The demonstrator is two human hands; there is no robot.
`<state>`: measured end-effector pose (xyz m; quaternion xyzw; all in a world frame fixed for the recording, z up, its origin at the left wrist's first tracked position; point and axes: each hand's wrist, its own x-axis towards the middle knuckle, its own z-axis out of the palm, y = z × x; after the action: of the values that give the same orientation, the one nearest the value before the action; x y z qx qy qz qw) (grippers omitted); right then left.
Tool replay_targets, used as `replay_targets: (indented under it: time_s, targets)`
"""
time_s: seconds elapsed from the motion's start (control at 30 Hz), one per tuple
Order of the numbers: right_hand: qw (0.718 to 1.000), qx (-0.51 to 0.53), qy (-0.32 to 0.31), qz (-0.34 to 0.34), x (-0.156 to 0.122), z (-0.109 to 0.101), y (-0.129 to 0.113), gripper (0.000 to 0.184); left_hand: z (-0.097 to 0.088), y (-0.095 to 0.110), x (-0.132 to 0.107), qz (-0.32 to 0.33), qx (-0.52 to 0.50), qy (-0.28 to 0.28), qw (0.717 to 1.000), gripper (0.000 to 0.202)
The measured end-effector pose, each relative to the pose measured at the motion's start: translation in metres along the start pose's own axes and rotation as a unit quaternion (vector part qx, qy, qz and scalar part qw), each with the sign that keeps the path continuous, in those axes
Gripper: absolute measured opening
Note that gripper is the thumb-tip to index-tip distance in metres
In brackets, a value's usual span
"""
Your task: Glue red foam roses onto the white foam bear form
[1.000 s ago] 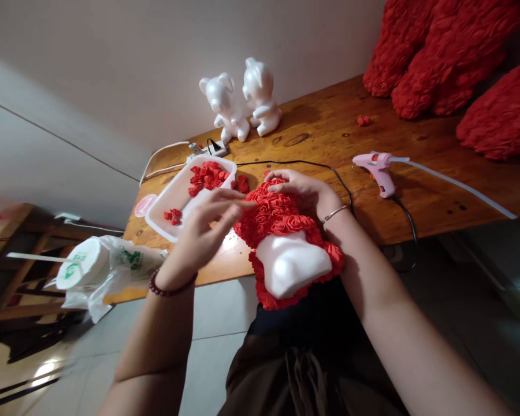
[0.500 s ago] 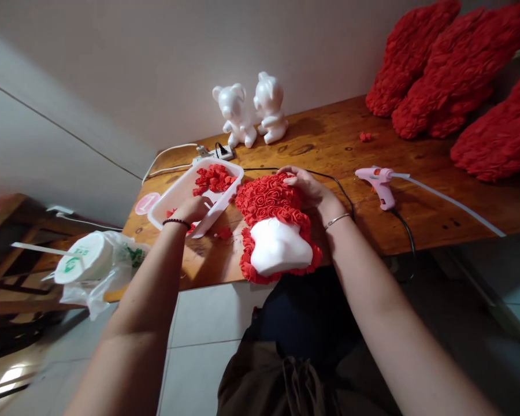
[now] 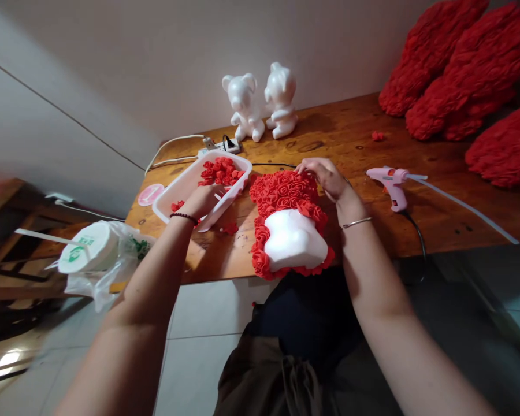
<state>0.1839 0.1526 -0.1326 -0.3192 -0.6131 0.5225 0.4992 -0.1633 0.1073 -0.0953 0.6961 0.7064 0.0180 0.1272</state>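
Note:
A white foam bear form [image 3: 292,240], partly covered with red foam roses [image 3: 281,190], sits at the table's front edge. Its bare white patch faces me. My right hand [image 3: 327,179] is curled against its far right side, fingertips on the roses. My left hand [image 3: 204,201] reaches down into a white plastic tub [image 3: 169,199], close to the loose red roses [image 3: 221,171] in it. The left fingers are mostly hidden, so what they hold, if anything, does not show. A small white sliver shows beside them.
A pink glue gun [image 3: 390,182] with a long glue stick lies to the right. Two white foam bears [image 3: 245,107] sit at the back beside a power strip [image 3: 219,147]. Large red rose-covered shapes [image 3: 459,75] fill the back right. A bagged white container [image 3: 89,248] stands left.
The whole scene has shifted slightly right as my view turned. My left hand has moved a little within the tub, toward the roses. My right hand stays at the bear, its fingers more bent.

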Motion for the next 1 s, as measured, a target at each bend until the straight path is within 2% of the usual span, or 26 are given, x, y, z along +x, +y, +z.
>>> replay_targets:
  time_s: [0.1, 0.17, 0.2, 0.27, 0.3, 0.33, 0.43, 0.5, 0.57, 0.73, 0.9, 1.0]
  targets:
    - [0.996, -0.067, -0.035, 0.046, 0.001, 0.003, -0.012, 0.049, -0.002, 0.000, -0.003, 0.001, 0.062, 0.004, 0.998, 0.032]
    - [0.991, -0.097, -0.066, 0.072, 0.004, 0.003, -0.020, 0.050, -0.005, 0.003, -0.010, -0.014, 0.082, 0.046, 0.995, 0.038]
    - [0.990, -0.099, -0.077, 0.071, 0.005, 0.003, -0.023, 0.046, -0.006, 0.007, -0.016, -0.028, 0.085, 0.085, 0.992, 0.041]
    - [0.992, -0.085, -0.088, 0.044, 0.007, 0.002, -0.027, 0.034, -0.010, 0.021, -0.032, -0.040, 0.041, 0.173, 0.983, 0.041]
    - [0.993, -0.073, -0.090, 0.029, 0.007, 0.002, -0.027, 0.030, -0.011, 0.032, -0.043, -0.030, -0.013, 0.206, 0.978, 0.038]
    - [0.994, -0.061, -0.092, 0.019, 0.007, 0.002, -0.027, 0.031, -0.013, 0.045, -0.054, -0.004, -0.082, 0.218, 0.973, 0.035]
    - [0.993, -0.049, -0.111, 0.014, 0.004, 0.002, -0.023, 0.027, -0.020, 0.086, -0.088, 0.086, -0.263, 0.157, 0.948, 0.032]
    - [0.992, -0.048, -0.116, 0.012, 0.002, 0.003, -0.021, 0.020, -0.023, 0.108, -0.105, 0.097, -0.338, 0.117, 0.929, 0.033]
    - [0.993, -0.050, -0.104, 0.005, 0.000, 0.006, -0.020, 0.016, -0.023, 0.122, -0.114, 0.088, -0.379, 0.091, 0.917, 0.035]
    - [0.995, -0.065, -0.074, -0.013, -0.005, 0.014, -0.021, 0.022, -0.012, 0.126, -0.114, 0.086, -0.369, 0.070, 0.923, 0.034]
    - [0.994, -0.074, -0.070, -0.030, -0.006, 0.018, -0.020, 0.020, -0.005, 0.126, -0.112, 0.094, -0.335, 0.118, 0.930, 0.025]
    - [0.994, -0.083, -0.066, -0.033, -0.006, 0.018, -0.019, 0.019, -0.003, 0.126, -0.112, 0.099, -0.322, 0.124, 0.933, 0.024]
